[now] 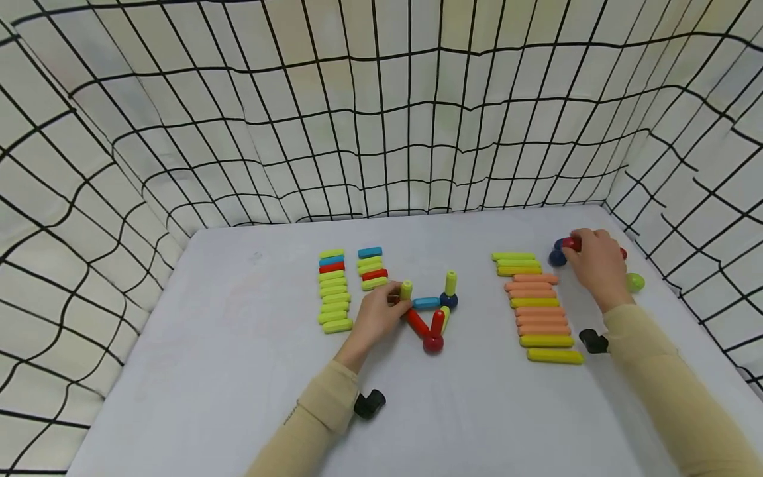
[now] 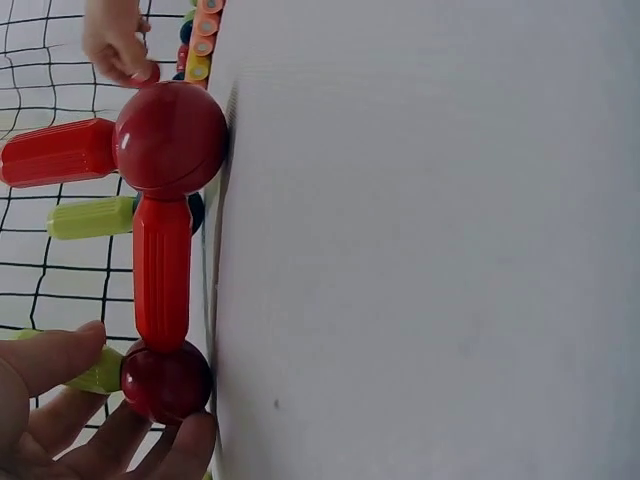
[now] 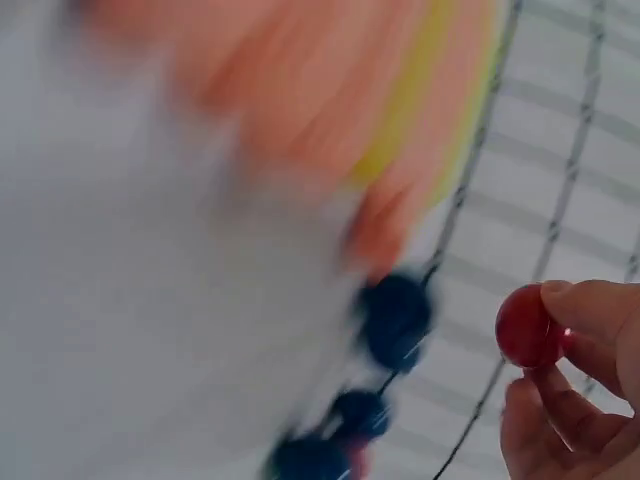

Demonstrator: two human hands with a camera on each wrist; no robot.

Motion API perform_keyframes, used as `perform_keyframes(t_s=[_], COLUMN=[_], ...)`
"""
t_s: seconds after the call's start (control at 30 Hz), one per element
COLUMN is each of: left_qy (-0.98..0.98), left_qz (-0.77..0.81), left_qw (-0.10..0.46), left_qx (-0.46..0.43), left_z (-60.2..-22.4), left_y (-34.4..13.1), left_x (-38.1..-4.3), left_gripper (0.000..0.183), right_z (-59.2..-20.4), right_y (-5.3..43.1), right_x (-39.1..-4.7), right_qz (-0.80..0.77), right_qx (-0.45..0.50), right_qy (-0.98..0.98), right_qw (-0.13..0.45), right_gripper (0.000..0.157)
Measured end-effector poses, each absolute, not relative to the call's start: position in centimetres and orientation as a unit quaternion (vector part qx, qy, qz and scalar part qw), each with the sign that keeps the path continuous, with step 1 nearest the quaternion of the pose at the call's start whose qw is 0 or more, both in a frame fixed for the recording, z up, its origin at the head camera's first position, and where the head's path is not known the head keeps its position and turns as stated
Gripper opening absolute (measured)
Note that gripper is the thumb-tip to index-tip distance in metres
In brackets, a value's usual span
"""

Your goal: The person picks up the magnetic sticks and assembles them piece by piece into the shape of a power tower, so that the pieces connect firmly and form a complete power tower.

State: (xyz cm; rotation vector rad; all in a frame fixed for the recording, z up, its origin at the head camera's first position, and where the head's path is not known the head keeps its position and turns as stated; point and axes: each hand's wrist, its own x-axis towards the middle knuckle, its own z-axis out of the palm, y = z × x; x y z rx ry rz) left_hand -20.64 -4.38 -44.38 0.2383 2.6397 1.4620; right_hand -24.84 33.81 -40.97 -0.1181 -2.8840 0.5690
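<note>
A frame of toy construction sticks and balls stands on the white table. It has a red ball at the near corner, an upright red stick, a blue stick and a dark blue ball bearing a lime stick. My left hand holds its left corner, with the thumb at another lime stick and fingertips on the red ball beneath. At the table's far right, my right hand pinches a loose red ball above dark blue balls.
Short sticks lie in a column left of the frame, beside a smaller group. Longer orange and yellow sticks form a column at right. A lime ball sits by the right forearm. Black netting borders the table.
</note>
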Motion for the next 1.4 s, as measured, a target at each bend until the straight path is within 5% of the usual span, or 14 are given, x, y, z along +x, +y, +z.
perform_keyframes(t_s=[0.1, 0.23, 0.4, 0.77, 0.97, 1.17, 1.4], left_qy=[0.863, 0.853, 0.848, 0.87, 0.865, 0.875, 0.892], left_qz=[0.498, 0.515, 0.524, 0.455, 0.422, 0.412, 0.414], left_qw=[0.054, 0.049, 0.045, 0.118, 0.168, 0.159, 0.107], left_qx=[0.069, 0.062, 0.065, 0.149, 0.212, 0.198, 0.148], left_z=[-44.5, -44.6, -44.6, -44.6, -44.4, -44.3, -44.2], left_y=[-4.4, -4.6, -4.7, -5.1, -5.2, -5.1, -4.7], left_x=[-20.5, -20.3, -20.0, -20.2, -20.4, -20.2, -20.1], left_gripper=[0.035, 0.03, 0.028, 0.025, 0.024, 0.019, 0.022], right_z=[-39.4, -38.4, -38.9, -39.3, -39.0, -39.3, -40.6], right_y=[30.3, 25.8, 22.0, 21.2, 24.9, 31.0, 34.7], right_x=[-23.9, -22.8, -22.4, -23.2, -24.0, -25.5, -26.0], right_qz=[0.287, 0.427, 0.499, 0.504, 0.465, 0.32, 0.216], right_qx=[0.005, 0.063, 0.109, 0.135, 0.06, -0.035, -0.06], right_qy=[-0.955, -0.901, -0.852, -0.844, -0.879, -0.946, -0.974], right_qw=[0.074, -0.049, -0.114, -0.123, -0.087, -0.022, -0.034], right_gripper=[0.047, 0.056, 0.048, 0.046, 0.052, 0.046, 0.039])
